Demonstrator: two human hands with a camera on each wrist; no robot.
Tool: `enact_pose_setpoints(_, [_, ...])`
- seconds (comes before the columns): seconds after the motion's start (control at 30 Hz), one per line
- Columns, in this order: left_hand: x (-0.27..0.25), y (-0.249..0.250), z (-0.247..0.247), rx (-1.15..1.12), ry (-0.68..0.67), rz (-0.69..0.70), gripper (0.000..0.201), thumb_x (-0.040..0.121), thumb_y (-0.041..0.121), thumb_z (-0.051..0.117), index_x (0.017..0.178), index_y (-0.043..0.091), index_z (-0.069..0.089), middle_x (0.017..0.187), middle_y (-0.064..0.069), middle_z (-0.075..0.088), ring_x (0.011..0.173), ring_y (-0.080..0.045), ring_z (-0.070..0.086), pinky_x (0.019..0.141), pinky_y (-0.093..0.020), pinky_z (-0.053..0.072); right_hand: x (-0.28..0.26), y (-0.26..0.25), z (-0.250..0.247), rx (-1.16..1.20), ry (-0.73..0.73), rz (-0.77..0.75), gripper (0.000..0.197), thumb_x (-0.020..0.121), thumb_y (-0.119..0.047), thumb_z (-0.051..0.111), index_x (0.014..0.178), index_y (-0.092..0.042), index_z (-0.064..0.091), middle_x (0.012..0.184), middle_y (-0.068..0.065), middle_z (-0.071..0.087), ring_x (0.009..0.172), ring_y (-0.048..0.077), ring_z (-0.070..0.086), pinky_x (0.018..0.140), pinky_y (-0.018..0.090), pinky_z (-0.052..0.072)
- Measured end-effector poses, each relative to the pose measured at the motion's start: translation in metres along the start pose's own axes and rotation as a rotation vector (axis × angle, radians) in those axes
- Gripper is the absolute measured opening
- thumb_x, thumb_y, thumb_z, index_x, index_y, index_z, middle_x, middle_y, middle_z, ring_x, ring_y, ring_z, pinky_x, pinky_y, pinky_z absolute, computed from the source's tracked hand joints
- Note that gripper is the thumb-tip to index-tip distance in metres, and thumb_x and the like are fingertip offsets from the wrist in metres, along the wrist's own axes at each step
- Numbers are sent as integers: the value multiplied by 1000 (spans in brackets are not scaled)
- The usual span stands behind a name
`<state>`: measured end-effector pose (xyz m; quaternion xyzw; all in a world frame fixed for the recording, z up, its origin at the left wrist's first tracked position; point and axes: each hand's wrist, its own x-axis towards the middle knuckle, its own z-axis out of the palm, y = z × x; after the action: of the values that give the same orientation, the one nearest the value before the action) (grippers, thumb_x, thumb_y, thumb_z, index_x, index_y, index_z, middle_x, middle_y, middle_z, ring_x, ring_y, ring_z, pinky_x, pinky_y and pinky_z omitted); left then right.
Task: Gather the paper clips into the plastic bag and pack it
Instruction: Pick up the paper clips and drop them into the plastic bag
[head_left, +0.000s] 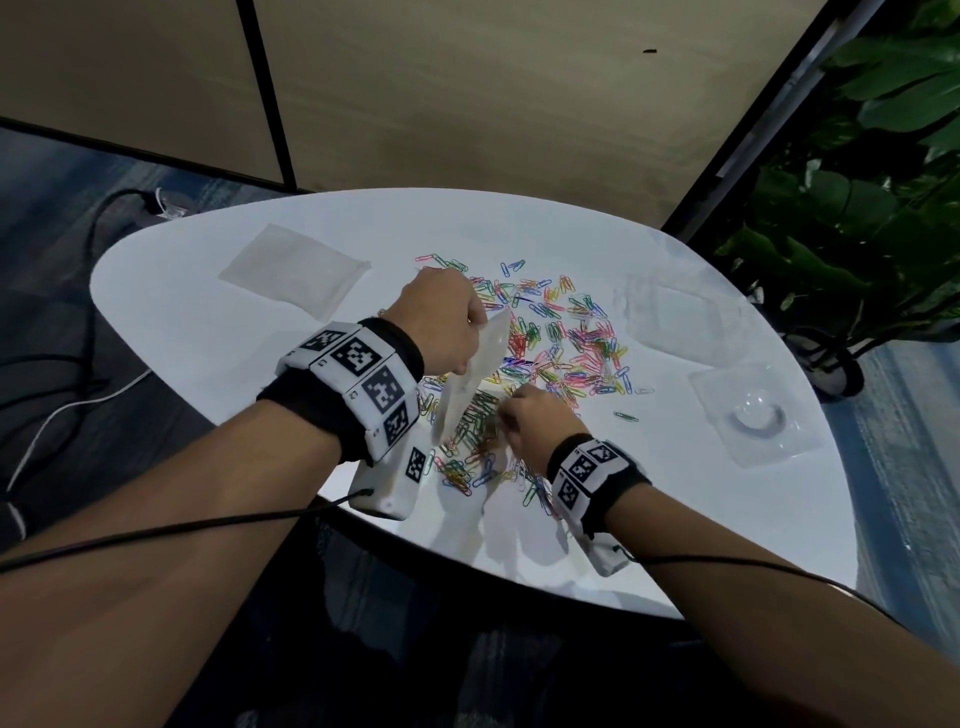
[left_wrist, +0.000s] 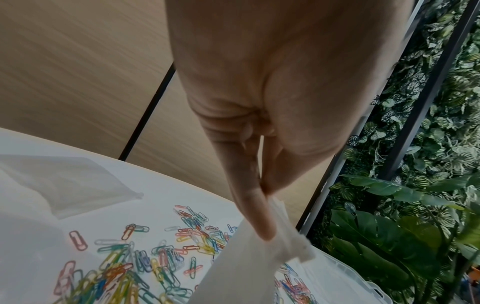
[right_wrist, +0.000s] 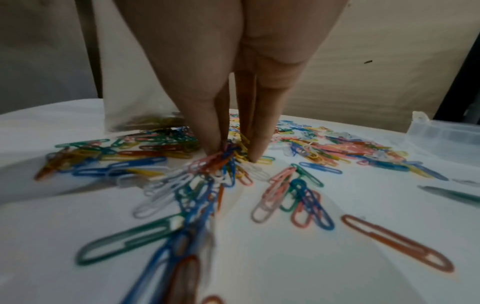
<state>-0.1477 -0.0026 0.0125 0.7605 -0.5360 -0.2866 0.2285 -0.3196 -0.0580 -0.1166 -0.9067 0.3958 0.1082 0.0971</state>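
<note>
Clear plastic catches our eye first: the plastic bag (head_left: 475, 371) hangs upright at the centre of the head view, its top edge pinched between thumb and forefinger of the left hand (head_left: 441, 322), so that grip is clamped on the bag. In the left wrist view the fingers (left_wrist: 255, 207) press the bag's sealed strip (left_wrist: 291, 236) at the lower middle of the frame. Through the bag's lower part in the right wrist view, at the upper left, we see a few clips already inside it (right_wrist: 145, 120). Its bottom meets the counter (head_left: 208, 338) among the coloured paper clips (head_left: 566, 338), which spread from the frame's centre toward the right and also pile below the bag. The right hand (head_left: 540, 421), just right of the bag, points down with its fingertips (right_wrist: 213, 144) drawn together around a small bunch of clips on the counter, so that grip is closed on the clips. At the upper left of the counter lies another flat clear bag (head_left: 293, 270). To the right lie a clear plastic lid (head_left: 680, 317) and, below it, a clear plastic box (head_left: 756, 410). Green leaves of a plant (head_left: 872, 171) fill the right edge.
</note>
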Motion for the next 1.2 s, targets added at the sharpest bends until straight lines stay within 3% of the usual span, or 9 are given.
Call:
enact_pose_setpoints(0.23, [0,-3,-2,-6,-14,-3,24,93,1,54,100,7,76,82,-8,77,57,-16,75,71,-37,64,2,24,-20,271,3,239,16,86,-11,64,87,-14,80,83,3,76,76,17,70,77,26,59])
enact_pose_setpoints(0.3, [0,-2,-2,-11,-25,-9,24,93,1,53,102,7,75,82,-9,77,59,-17,75,73,-37,64,0,32,-31,540,33,373,5,80,-12,75,82,-14,79,79,3,76,73,15,72,74,25,60])
enact_pose_setpoints(0.4, [0,0,-3,-19,-32,-18,22,94,3,55,104,8,73,79,-7,75,61,-17,75,75,-36,63,-3,36,-59,1063,80,513,12,75,-7,81,86,-6,77,83,14,76,79,25,74,78,32,60])
enact_pose_setpoints(0.53, [-1,3,-1,-9,-34,-10,19,94,1,56,102,5,73,65,-4,68,61,-20,75,73,-34,63,-8,22,-100,1668,108,454,24,80,-4,74,102,5,70,91,18,73,78,20,73,72,23,59])
enact_pose_setpoints(0.67, [-3,4,2,-5,-9,11,22,91,-2,53,94,-5,75,69,-14,75,56,-19,74,65,-27,62,-12,-3,-116,1894,3,396,15,88,-8,67,101,-1,69,89,7,75,81,12,72,68,16,57])
enact_pose_setpoints(0.77, [-5,4,4,-34,27,24,22,92,-1,53,94,-4,75,73,-17,76,58,-20,75,69,-32,63,-15,-19,-111,1832,-27,392,20,88,-7,67,106,2,69,98,12,74,86,14,72,74,20,59])
enact_pose_setpoints(0.93, [-7,9,8,-115,31,15,20,95,3,55,100,4,74,75,-9,72,61,-23,75,70,-35,64,-10,-34,-103,1581,142,440,22,89,7,58,110,13,63,100,26,66,84,25,65,83,32,58])
enact_pose_setpoints(1.07, [-8,12,9,-89,33,39,21,95,3,55,98,4,76,75,-11,73,62,-23,75,68,-31,63,-12,-32,-103,1293,152,353,13,79,8,68,87,1,74,84,23,72,69,26,68,79,38,61])
enact_pose_setpoints(1.2, [-8,10,10,-66,16,64,23,95,2,53,94,5,76,81,-12,76,60,-19,75,68,-28,62,-16,-31,-104,810,211,183,17,82,-2,64,90,-8,78,77,4,73,64,10,67,65,16,56])
